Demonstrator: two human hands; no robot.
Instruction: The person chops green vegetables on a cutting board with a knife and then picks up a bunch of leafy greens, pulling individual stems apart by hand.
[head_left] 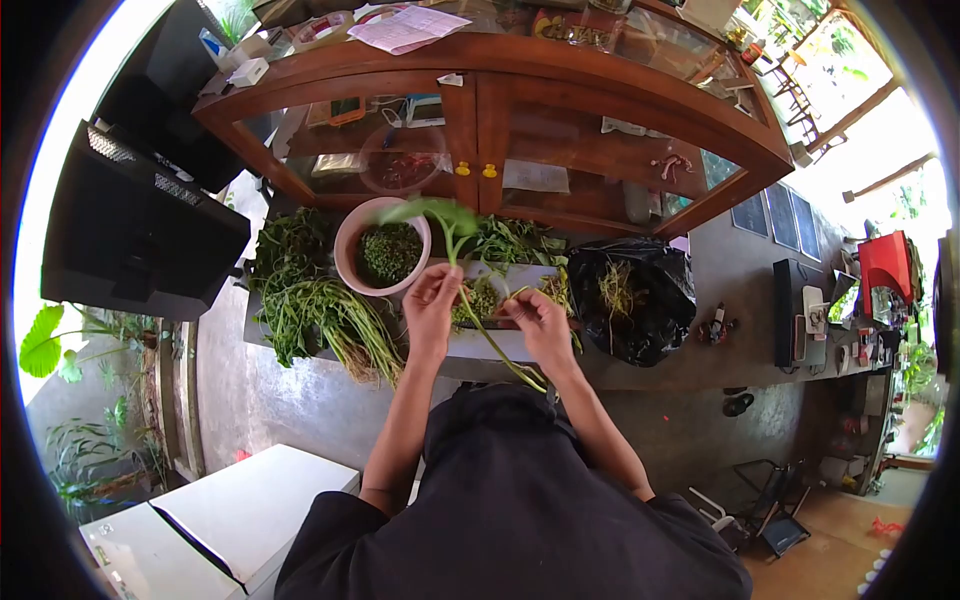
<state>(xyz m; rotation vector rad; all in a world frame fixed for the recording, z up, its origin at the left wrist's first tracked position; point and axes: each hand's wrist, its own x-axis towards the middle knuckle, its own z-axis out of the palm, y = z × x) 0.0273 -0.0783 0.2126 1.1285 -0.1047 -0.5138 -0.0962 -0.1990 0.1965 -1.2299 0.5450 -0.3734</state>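
A long green stalk (484,335) with leaves at its top is pinched in my left hand (433,300); its lower end hangs toward my chest. My right hand (540,322) is closed by the fingertips on a small piece of greenery, just right of the stalk. Under both hands lies a pale board (490,346) with chopped greens (480,300). A pink bucket (345,245) of small green pieces stands behind my left hand. To the left is a bundle of leafy stalks (345,325). A black plastic bag (655,325) with stringy scraps (620,290) sits right of my right hand.
A wooden glass-door cabinet (478,140) stands along the table's back. More leafy greens (515,240) lie before it. A black monitor (140,225) is at the left, and a white cabinet (270,495) at the lower left. Sandals (738,403) lie on the floor at right.
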